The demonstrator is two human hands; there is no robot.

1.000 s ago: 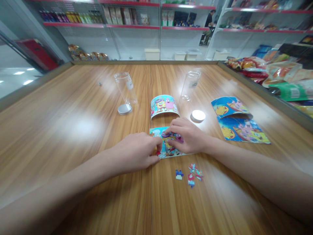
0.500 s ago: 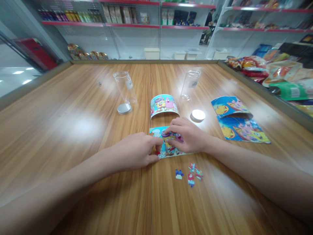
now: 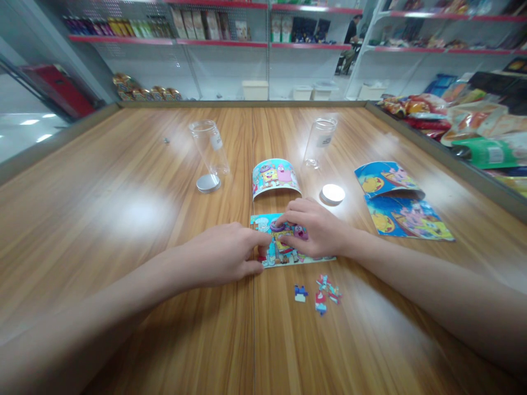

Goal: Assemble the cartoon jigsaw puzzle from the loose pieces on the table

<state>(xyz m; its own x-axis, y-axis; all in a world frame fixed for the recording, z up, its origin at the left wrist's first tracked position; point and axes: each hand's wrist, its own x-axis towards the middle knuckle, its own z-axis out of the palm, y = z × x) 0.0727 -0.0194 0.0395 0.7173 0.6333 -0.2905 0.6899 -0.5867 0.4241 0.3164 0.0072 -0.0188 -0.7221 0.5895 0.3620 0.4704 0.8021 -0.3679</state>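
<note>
A jigsaw puzzle [image 3: 284,255] with cartoon characters lies flat on the wooden table, mostly assembled. At its left edge is my left hand [image 3: 230,253], index finger and thumb apart, with the index tip touching the puzzle. My right hand [image 3: 315,227] rests over its upper right part. Its thumb and index finger are spread on the picture, and it covers several pieces. Below the puzzle lie a dark blue and white piece [image 3: 301,293] and a small cluster of loose pieces [image 3: 322,294]. A curved picture card [image 3: 276,175] with a matching scene stands just behind.
Two clear jars [image 3: 209,148] stand farther back, the other jar [image 3: 319,144] to the right. Silver lids lie in front, one lid [image 3: 208,183] left and one lid [image 3: 332,193] right. A blue puzzle [image 3: 407,218] with its curved card lies right. Snack bags [image 3: 473,126] fill the right side.
My left hand has drawn back slightly to the left, its thumb now off the puzzle's lower left corner. My right hand stays nearly in place.
</note>
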